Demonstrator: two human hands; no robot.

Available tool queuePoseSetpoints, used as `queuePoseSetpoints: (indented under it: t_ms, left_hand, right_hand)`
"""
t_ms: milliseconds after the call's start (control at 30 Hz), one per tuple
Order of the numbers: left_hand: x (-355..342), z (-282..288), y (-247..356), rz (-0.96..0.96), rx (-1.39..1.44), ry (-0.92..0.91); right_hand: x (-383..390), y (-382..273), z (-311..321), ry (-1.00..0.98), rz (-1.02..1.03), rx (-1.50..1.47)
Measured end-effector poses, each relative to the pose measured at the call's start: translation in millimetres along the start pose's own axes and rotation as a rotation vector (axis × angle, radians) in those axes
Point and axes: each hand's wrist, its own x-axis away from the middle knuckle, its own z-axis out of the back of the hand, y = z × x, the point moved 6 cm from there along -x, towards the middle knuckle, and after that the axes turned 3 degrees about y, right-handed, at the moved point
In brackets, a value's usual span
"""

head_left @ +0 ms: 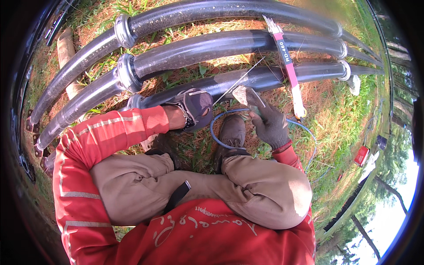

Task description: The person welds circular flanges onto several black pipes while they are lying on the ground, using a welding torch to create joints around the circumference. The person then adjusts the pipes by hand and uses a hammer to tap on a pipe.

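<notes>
My left hand (194,109), in a dark purple-grey glove with a bracelet at the wrist, is closed beside the nearest black pipe (265,78). A thin welding rod (240,78) slants up and right from its fingers, over that pipe. My right hand (271,128), in a dark grey glove, is wrapped round a pale, greenish tool that looks like an electrode holder (251,98). A blue cable (213,128) loops over my boot (232,131) below it. I cannot tell whether the rod touches the holder.
Two more black pipes (198,48) (221,17) with metal collars (125,31) run alongside. A pink-and-dark packet of rods (289,66) lies across two pipes. Grass (340,106) with dry needles surrounds them. A red box (361,156) stands at right, and a log (66,51) at left.
</notes>
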Motion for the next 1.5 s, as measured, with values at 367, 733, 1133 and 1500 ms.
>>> queuePoseSetpoints:
  t_ms: [367, 733, 1133, 1500]
  left_hand:
    - [27.2, -6.7, -11.0, -0.003, 0.387, -0.162]
    - [-48.7, -26.9, 71.9, -0.622, 0.788, 0.078]
    - [-17.1, -17.4, 70.4, -0.318, 1.072, 0.029]
    - [-31.2, 16.8, 106.0, -0.350, 0.969, 0.141]
  right_hand:
    - [189.8, 162.1, -60.2, -0.330, -0.661, 0.056]
    - [-19.3, -44.1, 9.1, -0.231, -0.223, -0.588]
    - [-48.0, -81.3, 24.0, 0.127, -0.249, -0.749]
    - [-6.3, -27.1, 17.8, 0.109, -0.357, -0.331]
